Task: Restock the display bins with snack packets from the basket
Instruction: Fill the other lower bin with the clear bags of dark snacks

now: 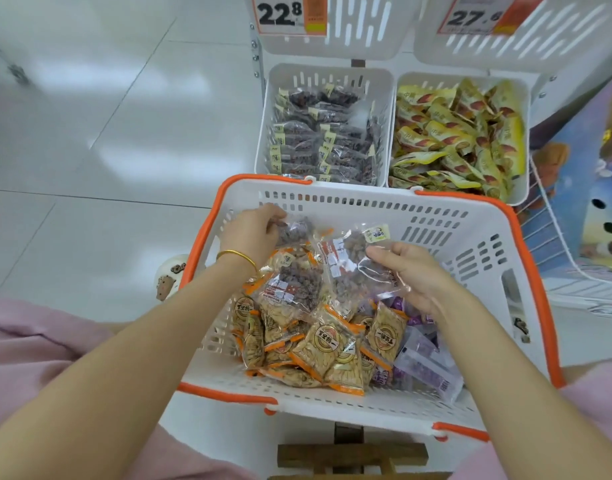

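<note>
Two lower display bins sit at upper centre: the left bin holds dark packets, the right bin yellow ones. Just below, the basket carries three clear packets of dark snacks on a jumbled, uncountable heap of tan packets and purple packets. Both forearms reach in from the bottom corners. The left hand, fingers curled, pinches the first dark packet by the far wall. The right hand grips the second dark packet, long axis near upright, label end toward the upper right. The third dark packet lies loose between them.
</note>
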Demonstrator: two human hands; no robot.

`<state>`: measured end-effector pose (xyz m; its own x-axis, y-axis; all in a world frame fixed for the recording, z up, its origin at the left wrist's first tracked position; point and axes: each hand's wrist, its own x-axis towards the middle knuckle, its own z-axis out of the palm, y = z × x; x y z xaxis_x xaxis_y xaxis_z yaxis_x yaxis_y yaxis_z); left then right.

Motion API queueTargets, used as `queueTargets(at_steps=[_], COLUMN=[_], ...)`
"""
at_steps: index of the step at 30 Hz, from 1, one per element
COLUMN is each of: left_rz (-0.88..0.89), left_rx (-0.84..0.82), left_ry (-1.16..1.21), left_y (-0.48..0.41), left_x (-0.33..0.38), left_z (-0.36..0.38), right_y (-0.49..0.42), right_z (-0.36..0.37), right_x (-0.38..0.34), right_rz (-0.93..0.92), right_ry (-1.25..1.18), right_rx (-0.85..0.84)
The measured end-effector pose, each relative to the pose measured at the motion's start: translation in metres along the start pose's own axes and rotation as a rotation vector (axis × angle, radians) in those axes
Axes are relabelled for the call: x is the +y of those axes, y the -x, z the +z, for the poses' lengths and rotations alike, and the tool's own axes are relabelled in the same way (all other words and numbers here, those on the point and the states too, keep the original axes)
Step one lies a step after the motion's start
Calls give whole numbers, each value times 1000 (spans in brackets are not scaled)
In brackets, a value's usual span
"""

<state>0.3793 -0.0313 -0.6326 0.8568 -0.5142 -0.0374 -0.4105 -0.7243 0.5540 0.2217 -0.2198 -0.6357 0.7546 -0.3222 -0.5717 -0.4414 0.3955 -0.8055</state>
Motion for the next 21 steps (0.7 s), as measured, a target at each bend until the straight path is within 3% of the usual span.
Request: queueTargets(at_steps=[2, 4, 6, 9, 17, 21], left_rz=[96, 192, 160, 93, 133, 91], left_rx=[21, 8, -63, -185, -353, -367], left_ry=[172, 181, 241, 523, 1136, 1267], left_y=[9, 16, 22, 32, 36, 38], left_x=[11, 19, 28, 45, 87, 98], left_z=[-15, -26, -37, -51, -75, -76], right_y=[7, 14, 20, 28, 49, 52], right_z=[-3, -7, -8, -8, 9, 16], right_x=[-6, -12, -16, -22, -34, -32], right_rz=[-9, -26, -47, -43, 56, 42], right_ry=[-123, -229, -276, -309, -549, -582], right_rx=[-42, -97, -172, -274, -562, -526])
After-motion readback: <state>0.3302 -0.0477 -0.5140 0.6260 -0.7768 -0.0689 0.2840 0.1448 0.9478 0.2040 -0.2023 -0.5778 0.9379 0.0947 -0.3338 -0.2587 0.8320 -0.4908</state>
